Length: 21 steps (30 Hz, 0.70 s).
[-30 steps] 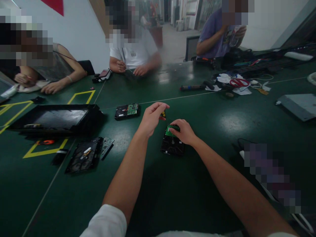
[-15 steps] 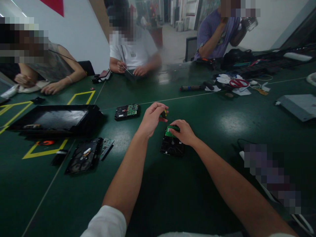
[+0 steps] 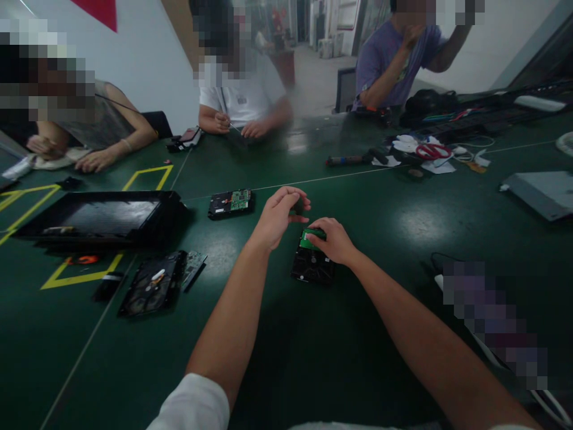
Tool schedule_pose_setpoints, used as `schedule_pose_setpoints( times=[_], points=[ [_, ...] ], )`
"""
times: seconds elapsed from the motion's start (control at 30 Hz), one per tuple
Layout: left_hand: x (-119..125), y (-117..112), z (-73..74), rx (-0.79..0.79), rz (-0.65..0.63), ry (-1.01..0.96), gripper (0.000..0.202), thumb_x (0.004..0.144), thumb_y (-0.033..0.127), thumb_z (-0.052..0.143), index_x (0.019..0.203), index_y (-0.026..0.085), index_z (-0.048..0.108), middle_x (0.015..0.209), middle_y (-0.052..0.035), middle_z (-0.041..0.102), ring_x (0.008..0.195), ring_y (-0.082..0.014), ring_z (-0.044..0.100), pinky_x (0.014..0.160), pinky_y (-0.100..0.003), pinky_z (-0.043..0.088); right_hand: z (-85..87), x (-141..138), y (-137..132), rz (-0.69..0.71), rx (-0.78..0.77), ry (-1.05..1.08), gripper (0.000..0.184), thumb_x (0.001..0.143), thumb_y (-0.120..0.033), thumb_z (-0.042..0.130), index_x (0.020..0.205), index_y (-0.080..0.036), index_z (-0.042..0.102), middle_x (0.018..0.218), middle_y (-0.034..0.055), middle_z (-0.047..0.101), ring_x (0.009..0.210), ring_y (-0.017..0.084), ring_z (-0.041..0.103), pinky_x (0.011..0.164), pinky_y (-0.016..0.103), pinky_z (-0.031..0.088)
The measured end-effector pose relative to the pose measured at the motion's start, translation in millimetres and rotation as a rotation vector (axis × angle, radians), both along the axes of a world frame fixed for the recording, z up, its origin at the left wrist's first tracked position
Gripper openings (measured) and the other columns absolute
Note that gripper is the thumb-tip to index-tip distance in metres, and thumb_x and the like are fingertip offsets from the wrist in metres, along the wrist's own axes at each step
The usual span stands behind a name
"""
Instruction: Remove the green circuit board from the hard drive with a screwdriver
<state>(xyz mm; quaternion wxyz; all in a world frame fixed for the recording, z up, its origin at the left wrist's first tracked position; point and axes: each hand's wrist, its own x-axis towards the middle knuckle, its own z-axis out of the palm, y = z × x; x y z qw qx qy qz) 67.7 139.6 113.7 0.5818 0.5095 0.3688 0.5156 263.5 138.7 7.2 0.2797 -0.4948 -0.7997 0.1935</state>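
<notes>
A black hard drive (image 3: 313, 267) lies on the table before me, its green circuit board (image 3: 308, 239) at the far end. My right hand (image 3: 332, 237) grips this far end, fingers over the board's edge and thumb on top. Just above and left of the drive, my left hand (image 3: 286, 212) is curled, thumb below the bent fingers. Something dark shows inside the curl, too unclear to name. Another drive with a green board (image 3: 230, 203) rests farther left. Nearer on the left is an opened drive (image 3: 153, 283) beside a loose circuit board (image 3: 194, 269).
A black tray (image 3: 102, 221) stands at left, near yellow tape marks (image 3: 80, 278). Gloves (image 3: 405, 143), red-handled scissors (image 3: 433, 151) and a dark cylindrical tool (image 3: 349, 160) lie at the back right, with a grey metal box (image 3: 544, 194) on the right. Several people sit across the table.
My left hand has shifted slightly right and its fingers have loosened a little. The yellow-and-black thing seen in it before no longer shows its yellow. My right hand and the drive stay put.
</notes>
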Motion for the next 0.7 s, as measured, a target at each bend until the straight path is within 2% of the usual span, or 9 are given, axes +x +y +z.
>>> schedule_pose_setpoints(
  times=[0.13, 0.47, 0.7],
  points=[
    [0.3, 0.3, -0.8, 0.002, -0.009, 0.003, 0.014, 0.097, 0.032, 0.06, 0.096, 0.02, 0.068, 0.096, -0.0058, 0.071, 0.092, -0.019, 0.07, 0.073, -0.03, 0.062, 1.6, 0.2, -1.0, 0.0, -0.004, 0.009, 0.018, 0.099, -0.04, 0.069, 0.112, -0.028, 0.072, 0.121, 0.0065, 0.073, 0.114, 0.029, 0.062, 0.097, 0.048, 0.047],
    [1.2, 0.1, -0.8, 0.068, 0.011, 0.123, 0.024, 0.095, 0.043, 0.069, 0.096, 0.02, 0.077, 0.1, -0.0057, 0.07, 0.093, -0.0171, 0.065, 0.066, -0.023, 0.057, -3.1, 1.0, 0.3, 0.007, 0.005, 0.025, 0.02, 0.1, -0.042, 0.068, 0.114, -0.027, 0.071, 0.121, 0.0055, 0.072, 0.115, 0.028, 0.062, 0.098, 0.047, 0.046],
    [0.2, -0.9, 3.8, 0.07, 0.049, 0.194, 0.025, 0.094, 0.041, 0.068, 0.103, 0.021, 0.079, 0.105, -0.0076, 0.072, 0.094, -0.0183, 0.066, 0.058, -0.021, 0.054, -1.2, 1.8, -0.2, 0.009, -0.01, 0.018, 0.021, 0.1, -0.043, 0.067, 0.114, -0.028, 0.071, 0.123, 0.0058, 0.072, 0.116, 0.029, 0.062, 0.098, 0.049, 0.047]
  ],
)
